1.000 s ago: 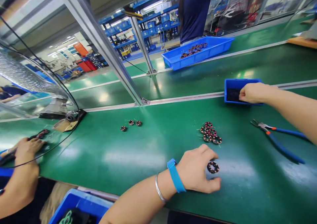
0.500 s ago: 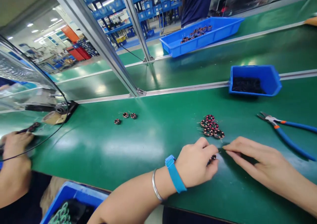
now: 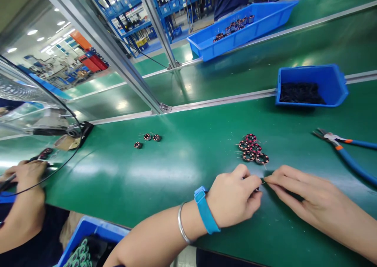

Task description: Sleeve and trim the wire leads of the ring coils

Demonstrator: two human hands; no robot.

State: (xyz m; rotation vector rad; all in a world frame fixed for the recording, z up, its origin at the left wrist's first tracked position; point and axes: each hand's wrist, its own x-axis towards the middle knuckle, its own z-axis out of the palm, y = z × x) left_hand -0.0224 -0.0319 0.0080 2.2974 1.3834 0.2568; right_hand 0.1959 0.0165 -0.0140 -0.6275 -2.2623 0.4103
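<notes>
Wire coil [image 3: 257, 189] sits in the left hand [image 3: 231, 198], just above the worktop [image 3: 173, 188]; only a sliver shows. Left fingers clamped on it. Right hand [image 3: 310, 192] close by, its fingertips together at a thin wire [image 3: 263, 182] beside the coil; whatever they pinch is too small to tell.

Handling, judged from the similar coils [image 3: 255, 148] lying in a cluster beyond the hands: light, stiff ring, probably firm enough for a steady squeeze. Windings likely smooth, maybe a bit slippery. The leads look fine and springy, easily bent; likely the fragile part. Best hold: around the outer rim, leads left free; pinch a lead near its end, without tugging.

Against one second ago: right hand was then in the blue bin [image 3: 338, 88], which holds black pieces [image 3: 300, 93]; now it is at the coil. Left fingers were wider, the coil's face in plain sight; now mostly covered. Half a second ago hands were nearly as now. Cluster unchanged.
</notes>
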